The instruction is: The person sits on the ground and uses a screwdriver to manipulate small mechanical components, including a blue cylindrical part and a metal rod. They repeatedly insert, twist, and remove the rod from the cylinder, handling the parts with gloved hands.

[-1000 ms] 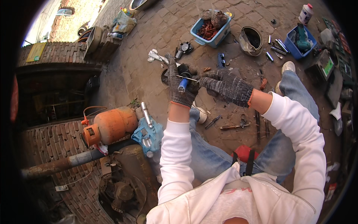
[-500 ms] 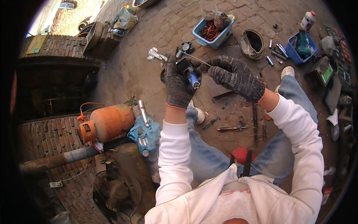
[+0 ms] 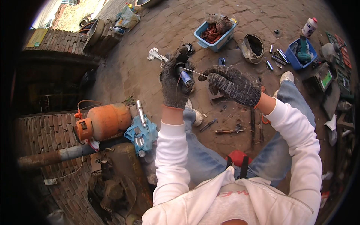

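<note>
My gloved left hand (image 3: 172,86) is closed around a black device (image 3: 182,58) with a blue cylinder (image 3: 186,78) angled down and right from it. In my gloved right hand (image 3: 234,85), a thin metal rod (image 3: 193,71) is pinched between the fingertips, its far end reaching across the device. A thin wire hangs by the blue cylinder. Just beyond my hands on the paving lie a silvery metal fitting (image 3: 157,54) and a dark part, partly hidden by the left glove.
An orange gas cylinder (image 3: 107,122), blue bag (image 3: 140,133), pipe (image 3: 67,153) and compressor (image 3: 112,187) are at left. Ahead are a tub of rusty parts (image 3: 212,39) and a bucket (image 3: 253,48). Right are a tool basket (image 3: 296,62) and toolboxes (image 3: 343,52). Hand tools (image 3: 225,131) lie between my legs.
Compared with half a second ago, the rod and my right hand are lower in the view, and the blue cylinder has shifted slightly left and up within my left hand's grasp.
</note>
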A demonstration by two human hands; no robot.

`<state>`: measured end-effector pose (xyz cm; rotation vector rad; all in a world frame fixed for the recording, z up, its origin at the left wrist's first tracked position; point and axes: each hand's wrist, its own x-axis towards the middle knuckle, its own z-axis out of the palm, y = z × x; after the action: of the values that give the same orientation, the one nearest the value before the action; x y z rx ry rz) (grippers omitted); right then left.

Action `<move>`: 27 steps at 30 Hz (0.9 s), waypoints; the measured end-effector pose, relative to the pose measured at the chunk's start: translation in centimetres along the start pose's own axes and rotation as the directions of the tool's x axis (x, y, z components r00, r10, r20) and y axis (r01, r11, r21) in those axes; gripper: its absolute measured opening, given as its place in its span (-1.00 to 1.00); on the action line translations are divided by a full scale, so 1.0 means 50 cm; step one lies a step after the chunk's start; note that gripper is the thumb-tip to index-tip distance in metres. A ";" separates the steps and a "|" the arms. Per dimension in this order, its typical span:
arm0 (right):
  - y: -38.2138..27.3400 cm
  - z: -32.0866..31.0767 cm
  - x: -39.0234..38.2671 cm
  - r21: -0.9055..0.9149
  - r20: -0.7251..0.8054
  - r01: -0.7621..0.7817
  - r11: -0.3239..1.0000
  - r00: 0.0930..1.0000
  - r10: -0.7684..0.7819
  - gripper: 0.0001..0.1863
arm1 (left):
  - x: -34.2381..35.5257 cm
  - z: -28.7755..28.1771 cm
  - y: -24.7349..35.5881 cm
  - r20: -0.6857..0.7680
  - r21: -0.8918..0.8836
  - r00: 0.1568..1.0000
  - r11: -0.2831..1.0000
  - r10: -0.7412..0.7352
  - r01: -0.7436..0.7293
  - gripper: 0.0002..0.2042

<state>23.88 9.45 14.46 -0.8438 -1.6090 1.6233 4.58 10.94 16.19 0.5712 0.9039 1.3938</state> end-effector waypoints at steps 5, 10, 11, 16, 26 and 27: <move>-0.001 0.016 -0.005 -0.238 -0.056 0.192 0.952 0.976 -0.211 -0.69 | 0.012 -0.031 0.012 0.145 -0.180 0.963 0.951 -0.227 0.251 -0.58; 0.005 0.025 -0.007 -0.538 -0.080 0.237 0.809 0.941 -0.328 -0.68 | 0.007 -0.034 -0.003 0.034 -0.208 0.975 0.953 -0.219 0.221 -0.59; 0.006 0.025 -0.009 -0.591 -0.083 0.210 0.779 0.945 -0.317 -0.68 | 0.006 -0.032 -0.008 0.041 -0.211 0.977 0.954 -0.208 0.212 -0.59; 0.009 0.030 -0.016 -0.672 -0.097 0.208 0.711 0.927 -0.363 -0.64 | 0.000 -0.020 -0.026 0.135 -0.187 0.968 0.954 -0.210 0.233 -0.66; 0.045 0.051 -0.009 -0.513 -0.177 0.268 0.815 0.897 -0.406 -0.69 | -0.003 -0.002 -0.049 -0.165 -0.161 0.955 0.962 -0.246 0.220 -0.69; 0.045 0.051 -0.006 -0.385 -0.189 0.221 0.896 0.932 -0.311 -0.66 | -0.003 -0.001 -0.048 -0.115 -0.157 0.964 0.962 -0.240 0.221 -0.69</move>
<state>21.86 7.81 12.24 -0.9169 -1.7766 1.0036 5.92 10.48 14.27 0.2555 0.9368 1.2820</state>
